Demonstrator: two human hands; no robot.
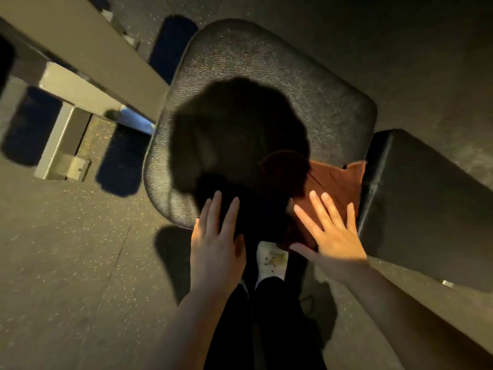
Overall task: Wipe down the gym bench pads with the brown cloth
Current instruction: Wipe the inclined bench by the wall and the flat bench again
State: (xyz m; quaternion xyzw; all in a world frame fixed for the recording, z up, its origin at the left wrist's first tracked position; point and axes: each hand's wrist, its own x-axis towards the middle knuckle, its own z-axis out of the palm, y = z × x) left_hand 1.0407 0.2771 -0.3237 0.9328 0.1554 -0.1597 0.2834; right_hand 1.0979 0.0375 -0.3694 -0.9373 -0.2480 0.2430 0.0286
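The seat pad (266, 84) fills the frame's centre, with the cloth (336, 182) on its lower right part, beside the long pad (426, 209) at right. The right hand (333, 233) lies flat on the cloth; the left hand (216, 236) rests on the seat pad's lower edge. A metal frame (88, 57) runs across the upper left.

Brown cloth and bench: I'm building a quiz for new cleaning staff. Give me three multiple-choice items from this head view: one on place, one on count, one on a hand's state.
1. Where does the brown cloth lie?
A. on the seat pad's right side
B. on the floor
C. over the metal frame

2. How many hands touch the cloth?
A. none
B. one
C. two

3. How is the right hand set?
A. in a fist
B. fingers straight and spread, pressing flat
C. pinching a corner

Answers:
1 A, it lies on the seat pad, next to the second pad.
2 B, the left hand lies apart from it, at the seat's near edge.
3 B, its fingers lie straight on the cloth.
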